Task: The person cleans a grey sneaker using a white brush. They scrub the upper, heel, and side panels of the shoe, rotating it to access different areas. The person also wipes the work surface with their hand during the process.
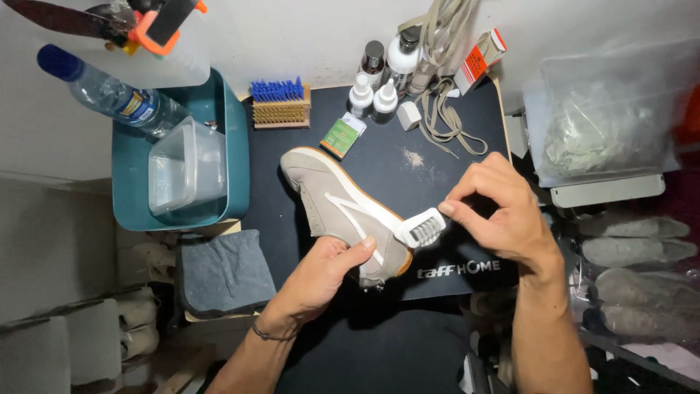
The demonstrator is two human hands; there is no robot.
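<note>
Grey-beige suede sneaker with white side stripes and a tan sole edge [332,208], lying near the middle of the black desk mat [379,343], toe pointing far-left, heel toward the near side. Left hand [321,277] wrapped around the heel end, thumb pressed on the side panel, holding the shoe steady. Right hand [499,211] pinched narrow around the handle of a small white brush with pale bristles [421,228], bristle head touching the shoe's upper close to the heel. Probably light, with a soft, pliant upper that dents under pressure and a stiffer sole; suede nap likely easy to mark, so best gripped at the firm heel counter or along the sole edge rather than on the side panel.

Farther out on the desk: a small green card-like packet [341,136] just beyond the toe, a wooden block brush with blue and tan bristles [280,105] at the far edge, a cluster of white and dark bottles [379,76], loose beige laces [441,117] to their right. At far left, a teal plastic tub [233,138] holding a clear container [186,171], a water bottle with a blue cap [109,91] leaning over it. Folded grey cloth [222,271] near left. On the right, more pale shoes [638,252], stacked.
</note>
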